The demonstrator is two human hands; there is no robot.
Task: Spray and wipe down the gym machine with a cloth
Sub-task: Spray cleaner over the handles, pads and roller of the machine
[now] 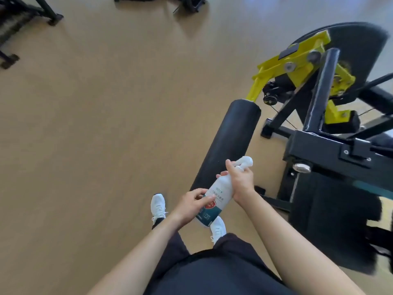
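A white spray bottle (219, 194) with a teal and red label is held tilted in front of me, nozzle pointing up and right. My right hand (240, 179) grips its neck just below the white spray head. My left hand (191, 204) holds the lower body of the bottle, fingers curled across the label. Just beyond the bottle lies the black roller pad (229, 139) of the gym machine (323, 145), a black frame with yellow brackets to the right. No cloth is in view.
Tan floor spreads to the left and ahead. My white shoes (158, 206) stand below the bottle. Feet of other black equipment (25, 15) sit at the far left, and another base (187, 3) at the top centre.
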